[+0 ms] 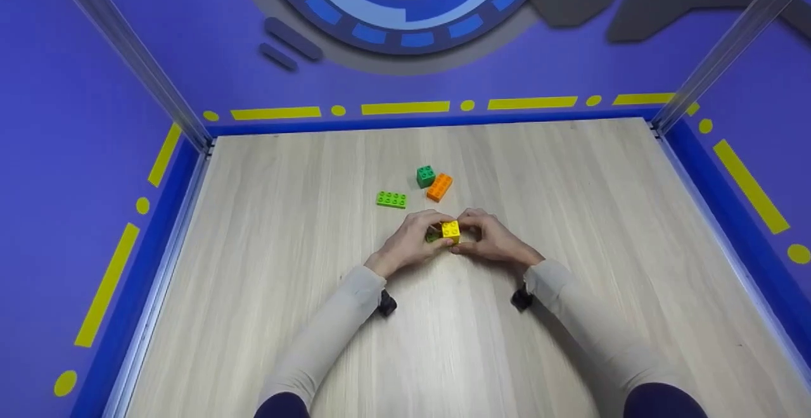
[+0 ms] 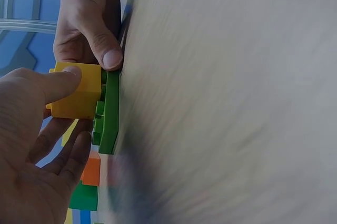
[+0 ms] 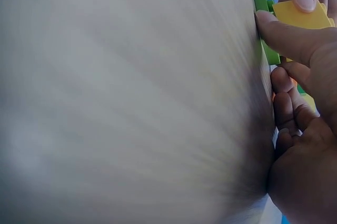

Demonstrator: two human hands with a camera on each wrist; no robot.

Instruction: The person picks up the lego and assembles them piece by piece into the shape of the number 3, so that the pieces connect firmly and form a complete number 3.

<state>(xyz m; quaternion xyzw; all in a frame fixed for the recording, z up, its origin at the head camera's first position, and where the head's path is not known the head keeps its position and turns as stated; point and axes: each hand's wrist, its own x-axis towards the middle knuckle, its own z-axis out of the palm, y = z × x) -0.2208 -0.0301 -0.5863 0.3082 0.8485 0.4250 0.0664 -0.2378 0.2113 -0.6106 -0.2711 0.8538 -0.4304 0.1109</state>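
Note:
Between the two hands is a yellow square brick (image 1: pixel 450 232), studs facing up. My left hand (image 1: pixel 415 239) pinches it, with the thumb on its near side in the left wrist view. Under the brick lies a flat green plate (image 2: pixel 109 121) with studs, mostly hidden by the hands in the head view. At the plate's right end, my right hand (image 1: pixel 494 237) holds it between thumb and fingers. Some plate studs show below the brick's lower edge in the left wrist view; I cannot tell whether the two are joined.
Beyond the hands, a light green plate (image 1: pixel 391 199) lies on the wooden table (image 1: pixel 285 228). To its right are a dark green brick (image 1: pixel 425 177) and an orange brick (image 1: pixel 440 187), close together. Blue printed panels (image 1: pixel 405 82) wall in the back and sides.

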